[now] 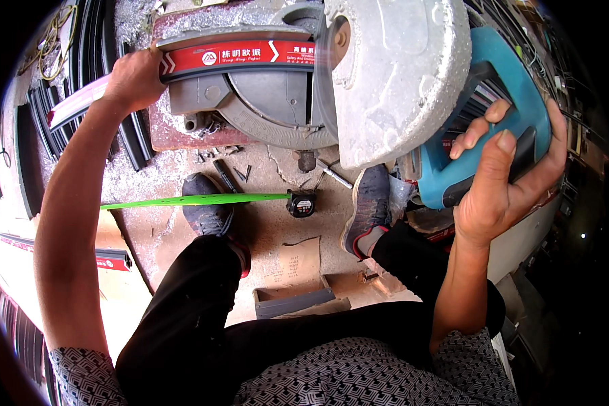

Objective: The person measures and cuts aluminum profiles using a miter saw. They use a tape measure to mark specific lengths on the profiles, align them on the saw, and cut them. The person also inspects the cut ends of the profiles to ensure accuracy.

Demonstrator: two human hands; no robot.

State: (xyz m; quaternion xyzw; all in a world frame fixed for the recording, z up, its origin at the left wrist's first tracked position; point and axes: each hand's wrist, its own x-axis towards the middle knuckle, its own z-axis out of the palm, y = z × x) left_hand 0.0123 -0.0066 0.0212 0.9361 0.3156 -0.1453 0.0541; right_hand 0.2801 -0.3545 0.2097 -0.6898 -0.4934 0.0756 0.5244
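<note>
My left hand (pixel 135 80) is closed around a long dark profile (pixel 237 69) covered with red printed film. The profile lies across the grey metal base (pixel 260 101) of a miter saw, against its back fence, and its right end goes behind the blade guard (pixel 402 88). My right hand (pixel 494 203) is wrapped around the teal saw handle (pixel 514 64), the thumb on its near side and fingertips showing through the loop. A blade edge shows blurred left of the guard; whether it touches the profile I cannot tell.
Below the saw lies a tape measure (pixel 301 204) with its green tape (pixel 240 199) pulled out leftward past my shoe (pixel 206 206). A marker pen (pixel 335 174) and dark offcuts lie nearby. Black profiles (pixel 95 47) are stacked at left. Written-on cardboard (pixel 294 260) lies between my legs.
</note>
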